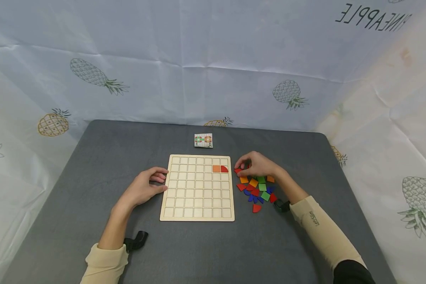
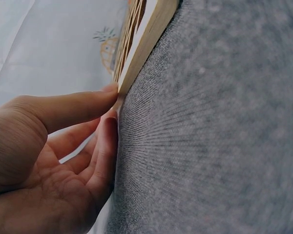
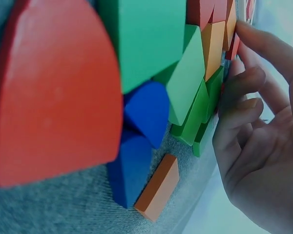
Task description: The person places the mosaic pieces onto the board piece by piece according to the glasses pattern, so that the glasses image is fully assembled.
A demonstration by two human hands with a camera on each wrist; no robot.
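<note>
A pale wooden grid board (image 1: 193,193) lies flat on the table. Near its upper right corner, an orange square (image 1: 216,169) and a red quarter-round tile (image 1: 224,169) sit side by side in cells. My left hand (image 1: 144,186) touches the board's left edge with thumb and fingertips spread apart; the left wrist view shows the thumb (image 2: 80,108) against that edge. Right of the board, my right hand (image 1: 258,163) pinches a red tile (image 1: 238,170) between thumb and fingers at the top of a loose tile pile. The fingers partly hide that tile's shape.
The pile holds several green squares (image 1: 262,187), orange squares (image 1: 253,182), red quarter-round tiles (image 1: 256,208) and blue pieces (image 1: 251,198). A small printed pattern card (image 1: 203,140) lies beyond the board. Behind the grey table (image 1: 198,252) hangs a pineapple-print cloth (image 1: 184,90).
</note>
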